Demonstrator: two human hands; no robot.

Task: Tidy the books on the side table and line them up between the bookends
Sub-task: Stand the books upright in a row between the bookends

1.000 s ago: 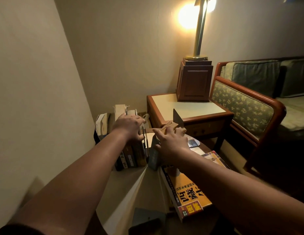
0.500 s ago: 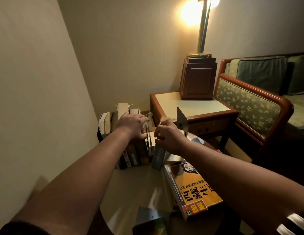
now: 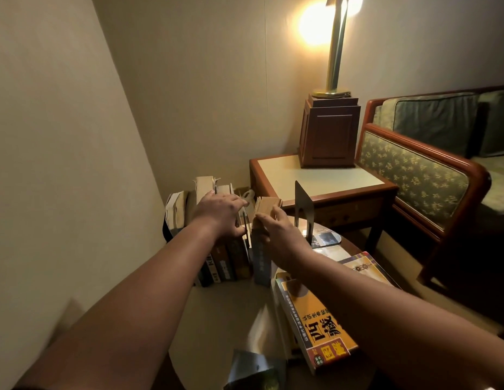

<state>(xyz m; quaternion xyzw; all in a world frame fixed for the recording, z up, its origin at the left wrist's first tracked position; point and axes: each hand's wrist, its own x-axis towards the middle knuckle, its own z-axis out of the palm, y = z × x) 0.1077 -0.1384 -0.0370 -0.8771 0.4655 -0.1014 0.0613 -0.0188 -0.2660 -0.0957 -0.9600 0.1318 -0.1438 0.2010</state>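
Left hand (image 3: 219, 213): we see it draped over the tops of the row of upright brown- and dark-spined books (image 3: 225, 266), fingers curled over the page edges and thumb on the spine side, gripping them. That row stands at the left of the round pale side table (image 3: 217, 319), near the wall. Just right of the row, touching or not we can't tell, stands the upright blue-grey paperback book (image 3: 260, 260). Right hand (image 3: 277, 230) pinches its top, thumb on the near side, fingers across the yellowed page edges. Right of that hand, apart from it, we note the thin dark metal bookend (image 3: 302, 212), upright. Further right and nearer us, the flat orange-yellow book with black characters (image 3: 318, 322) lies under the right forearm.
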